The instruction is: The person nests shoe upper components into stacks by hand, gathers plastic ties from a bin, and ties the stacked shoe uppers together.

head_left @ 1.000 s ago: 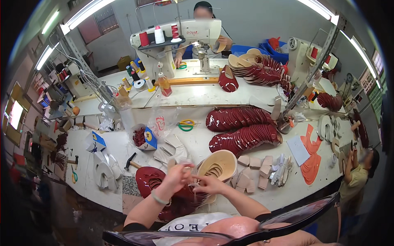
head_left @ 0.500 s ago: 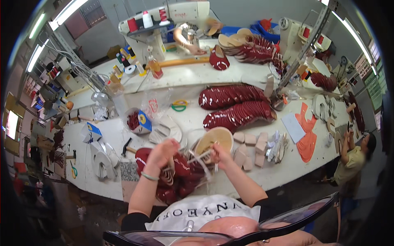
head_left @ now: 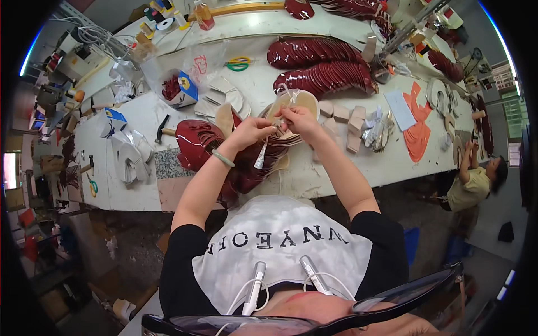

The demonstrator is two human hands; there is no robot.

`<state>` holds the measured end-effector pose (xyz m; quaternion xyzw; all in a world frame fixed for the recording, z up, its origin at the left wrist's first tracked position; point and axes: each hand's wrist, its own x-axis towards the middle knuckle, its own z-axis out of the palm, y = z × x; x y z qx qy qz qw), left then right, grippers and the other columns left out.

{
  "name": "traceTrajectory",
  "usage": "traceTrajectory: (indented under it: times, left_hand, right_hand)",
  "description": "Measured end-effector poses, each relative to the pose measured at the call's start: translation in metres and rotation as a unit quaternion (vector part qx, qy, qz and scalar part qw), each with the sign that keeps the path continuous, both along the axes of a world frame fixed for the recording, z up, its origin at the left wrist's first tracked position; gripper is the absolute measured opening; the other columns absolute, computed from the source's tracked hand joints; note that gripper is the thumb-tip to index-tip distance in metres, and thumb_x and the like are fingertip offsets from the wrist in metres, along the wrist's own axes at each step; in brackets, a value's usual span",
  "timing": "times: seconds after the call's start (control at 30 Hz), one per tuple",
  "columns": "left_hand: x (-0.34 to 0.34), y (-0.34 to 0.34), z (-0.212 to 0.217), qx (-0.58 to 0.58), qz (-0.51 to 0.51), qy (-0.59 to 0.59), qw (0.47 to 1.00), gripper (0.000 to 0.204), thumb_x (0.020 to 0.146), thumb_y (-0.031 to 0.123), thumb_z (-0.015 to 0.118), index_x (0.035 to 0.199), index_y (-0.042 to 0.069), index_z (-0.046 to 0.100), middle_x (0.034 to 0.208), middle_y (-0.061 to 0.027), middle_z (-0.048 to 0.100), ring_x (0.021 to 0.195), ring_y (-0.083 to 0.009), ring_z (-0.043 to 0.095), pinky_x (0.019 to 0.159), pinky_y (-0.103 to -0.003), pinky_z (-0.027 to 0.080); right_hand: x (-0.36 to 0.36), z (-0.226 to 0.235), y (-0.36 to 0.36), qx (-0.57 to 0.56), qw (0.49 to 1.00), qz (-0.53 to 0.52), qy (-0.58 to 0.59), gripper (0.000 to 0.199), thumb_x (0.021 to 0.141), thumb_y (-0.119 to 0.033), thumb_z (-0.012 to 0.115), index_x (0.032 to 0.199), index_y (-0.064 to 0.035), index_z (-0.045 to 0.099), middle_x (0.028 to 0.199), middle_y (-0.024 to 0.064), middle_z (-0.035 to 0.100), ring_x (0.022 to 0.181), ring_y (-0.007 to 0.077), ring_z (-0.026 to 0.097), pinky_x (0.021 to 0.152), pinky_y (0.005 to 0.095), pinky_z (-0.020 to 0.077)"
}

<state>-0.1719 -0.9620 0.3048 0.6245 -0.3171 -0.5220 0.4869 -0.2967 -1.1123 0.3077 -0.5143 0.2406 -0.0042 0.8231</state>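
Observation:
My left hand [head_left: 255, 132] is closed, its fingertips pinching a thin whitish strip [head_left: 261, 155] whose end dangles below them. Right beside it, almost touching, my right hand [head_left: 300, 121] pinches the same strip, its fingers bent. Both hands are over a stack of glossy dark red shoe-upper pieces [head_left: 252, 175] with beige undersides, at the table's near edge. A round beige piece [head_left: 309, 102] faces up at the stack's far right end. More red pieces [head_left: 193, 143] lie left of my left wrist. My fingers hide where the strip crosses.
Two long rows of red pieces [head_left: 319, 79] lie beyond my hands. Beige blocks [head_left: 355, 126] and orange pieces [head_left: 417, 129] are at the right. A hammer [head_left: 162, 130], a blue-and-white box [head_left: 188, 88] and green-and-yellow scissors [head_left: 239, 64] lie leftward. Another person [head_left: 475, 176] stands far right.
My hands were apart with the strip crossing between them; now they have come together over the stack, fingertips close. The view has tilted down.

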Motion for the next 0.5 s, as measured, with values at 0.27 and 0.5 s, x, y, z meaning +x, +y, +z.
traceTrajectory:
  times: [0.27, 0.5]
  left_hand:
    - [0.005, 0.019, -0.046, -0.011, 0.213, 0.201, 0.956, 0.022, 0.089, 0.02, 0.058, 0.097, 0.001, 0.066, 0.082, 0.0002, 0.062, 0.068, -0.007, 0.052, 0.064, -0.021, 0.044]
    - [0.014, 0.005, -0.021, 0.057, -0.062, -0.138, 0.987, 0.023, 0.087, 0.018, 0.055, 0.1, 0.001, 0.065, 0.077, -0.0081, 0.062, 0.069, -0.0111, 0.054, 0.065, -0.025, 0.045]
  right_hand:
    - [-0.022, -0.021, 0.008, -0.108, 0.993, -0.02, 0.04, 0.035, 0.085, -0.02, 0.063, 0.112, 0.0022, 0.058, 0.068, 0.0017, 0.06, 0.056, 0.005, 0.052, 0.05, 0.0182, 0.0386]
    - [-0.012, 0.028, -0.001, -0.269, 0.954, 0.129, 0.036, 0.024, 0.08, -0.017, 0.066, 0.098, 0.0008, 0.066, 0.073, 0.0023, 0.063, 0.065, 0.0058, 0.054, 0.059, 0.0215, 0.0446]
